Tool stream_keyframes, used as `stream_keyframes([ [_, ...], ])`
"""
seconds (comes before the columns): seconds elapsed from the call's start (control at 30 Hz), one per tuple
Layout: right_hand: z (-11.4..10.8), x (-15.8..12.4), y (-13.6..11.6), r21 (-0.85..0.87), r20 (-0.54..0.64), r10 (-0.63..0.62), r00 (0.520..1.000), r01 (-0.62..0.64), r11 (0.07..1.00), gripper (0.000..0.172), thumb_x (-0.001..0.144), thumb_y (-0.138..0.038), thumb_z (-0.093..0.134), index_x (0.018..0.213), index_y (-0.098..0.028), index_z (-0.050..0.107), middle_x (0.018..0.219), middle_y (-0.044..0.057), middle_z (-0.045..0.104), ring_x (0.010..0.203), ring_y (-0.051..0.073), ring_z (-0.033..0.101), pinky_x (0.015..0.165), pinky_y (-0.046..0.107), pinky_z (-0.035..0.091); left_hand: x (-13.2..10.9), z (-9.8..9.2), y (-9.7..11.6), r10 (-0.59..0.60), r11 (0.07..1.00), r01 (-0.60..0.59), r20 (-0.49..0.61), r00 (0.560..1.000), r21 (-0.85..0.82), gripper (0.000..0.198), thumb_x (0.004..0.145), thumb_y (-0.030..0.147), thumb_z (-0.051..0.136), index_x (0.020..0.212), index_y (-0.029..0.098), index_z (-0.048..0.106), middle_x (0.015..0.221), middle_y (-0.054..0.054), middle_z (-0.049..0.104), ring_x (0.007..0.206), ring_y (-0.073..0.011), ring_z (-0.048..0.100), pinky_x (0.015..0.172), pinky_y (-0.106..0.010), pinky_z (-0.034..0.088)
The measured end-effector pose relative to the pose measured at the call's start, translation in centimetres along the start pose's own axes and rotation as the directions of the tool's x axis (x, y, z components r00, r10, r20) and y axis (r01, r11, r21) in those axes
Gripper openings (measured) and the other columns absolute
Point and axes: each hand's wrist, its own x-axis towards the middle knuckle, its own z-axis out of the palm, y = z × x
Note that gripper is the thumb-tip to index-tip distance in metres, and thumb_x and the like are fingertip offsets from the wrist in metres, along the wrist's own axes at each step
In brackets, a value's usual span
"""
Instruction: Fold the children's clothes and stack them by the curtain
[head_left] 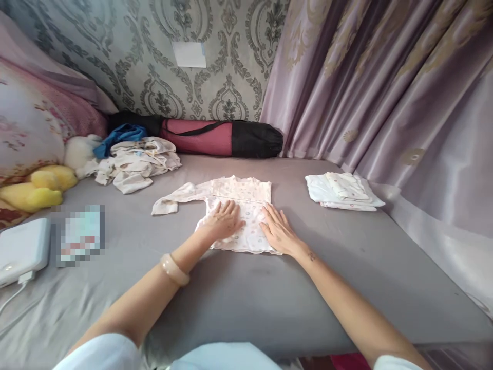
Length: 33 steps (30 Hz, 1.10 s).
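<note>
A small pale pink patterned long-sleeved top (241,191) lies on the grey bed sheet (262,298) in front of me. One of its sleeves stretches out to the left; on the right side no sleeve sticks out. My left hand (224,222) rests flat on the left part of its body, fingers extended. Flat against the right edge lies my right hand (279,228), its fingers also stretched out. Neither hand grips the cloth. Both palms hide parts of the top.
Folded white clothes (342,191) are stacked at the right. Rumpled clothes (134,159) lie at the back left, near a yellow plush toy (42,187). A red-and-black rolled bag (215,137) lies along the wall. A white power bank (25,249) with a cable sits at left.
</note>
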Motion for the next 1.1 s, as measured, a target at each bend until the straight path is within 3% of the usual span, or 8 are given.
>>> stream_keyframes([
  [0.17,0.3,-1.5,-0.6,-0.010,0.051,-0.113,0.992,0.114,0.993,0.063,0.100,-0.045,0.017,0.155,-0.015,0.017,0.161,0.007,0.011,0.149,0.021,0.008,0.121,0.047,0.011,-6.0,0.7,-0.1,-0.034,0.999,0.033,-0.078,0.996,-0.009,0.070,0.096,0.058,0.026,0.148,0.012,0.034,0.158,-0.016,0.024,0.148,-0.0276,0.016,0.119,-0.046,0.011],
  [0.33,-0.1,-1.0,-0.7,-0.047,0.116,-0.105,0.988,0.111,0.993,0.058,0.098,-0.042,0.027,0.150,-0.018,0.034,0.158,0.009,0.025,0.146,0.025,0.023,0.119,0.048,0.019,-7.8,-0.8,-1.9,-0.099,0.966,0.099,0.014,0.995,-0.239,0.063,0.097,0.056,0.024,0.147,0.021,0.038,0.156,-0.008,0.032,0.146,-0.0220,0.023,0.117,-0.039,0.020],
  [0.43,-1.5,0.2,-2.3,-0.055,0.074,-0.146,0.987,0.150,0.987,0.041,0.095,-0.030,0.035,0.126,-0.020,0.060,0.140,0.013,0.053,0.130,0.026,0.048,0.112,0.045,0.031,-7.0,-2.0,-3.6,-0.323,0.826,0.249,-0.063,0.944,-0.506,0.053,0.098,0.046,0.024,0.131,0.020,0.057,0.132,-0.007,0.062,0.123,-0.0193,0.054,0.101,-0.029,0.040],
  [0.5,-2.2,0.9,-4.2,0.015,0.011,-0.213,0.977,0.213,0.977,0.034,0.095,-0.025,0.035,0.109,-0.022,0.066,0.120,0.010,0.064,0.112,0.022,0.059,0.101,0.038,0.041,-6.0,-2.5,-5.0,-0.534,0.723,0.385,-0.111,0.838,-0.574,0.044,0.095,0.037,0.033,0.114,0.015,0.066,0.109,-0.007,0.072,0.101,-0.0201,0.063,0.085,-0.028,0.047],
  [0.57,-2.1,1.5,-6.7,0.120,-0.046,-0.300,0.953,0.303,0.945,0.028,0.096,-0.024,0.038,0.105,-0.023,0.065,0.109,0.006,0.065,0.104,0.019,0.059,0.092,0.031,0.046,-4.7,-2.4,-6.2,-0.625,0.685,0.474,-0.112,0.772,-0.553,0.034,0.089,0.032,0.044,0.095,0.013,0.071,0.090,-0.007,0.073,0.085,-0.0204,0.064,0.074,-0.027,0.046],
  [0.77,1.1,2.5,-12.4,0.103,-0.050,-0.443,0.895,0.446,0.889,0.014,0.092,-0.027,0.053,0.100,-0.019,0.062,0.103,0.007,0.061,0.100,0.021,0.057,0.082,0.030,0.048,-1.0,-1.6,-7.0,-0.671,0.671,0.560,-0.077,0.737,-0.486,0.028,0.078,0.041,0.061,0.073,0.016,0.073,0.071,-0.007,0.070,0.080,-0.0216,0.064,0.072,-0.027,0.044],
  [0.9,2.3,3.1,-12.9,0.055,-0.035,-0.479,0.877,0.480,0.875,0.022,0.098,-0.023,0.040,0.094,-0.020,0.061,0.100,0.006,0.061,0.096,0.019,0.059,0.079,0.029,0.047,0.1,-1.3,-7.0,-0.731,0.600,0.610,-0.046,0.680,-0.517,0.019,0.073,0.035,0.066,0.078,0.017,0.073,0.079,-0.008,0.073,0.084,-0.0218,0.064,0.074,-0.027,0.043],
  [1.1,1.6,2.8,-12.6,0.093,0.031,-0.427,0.903,0.423,0.901,0.025,0.098,-0.022,0.040,0.086,-0.020,0.061,0.090,0.004,0.062,0.084,0.016,0.060,0.069,0.025,0.043,0.1,-0.5,-7.7,-0.726,0.618,0.577,-0.105,0.680,-0.535,0.020,0.078,0.033,0.061,0.079,0.016,0.072,0.082,-0.007,0.072,0.084,-0.0209,0.064,0.077,-0.028,0.043],
])
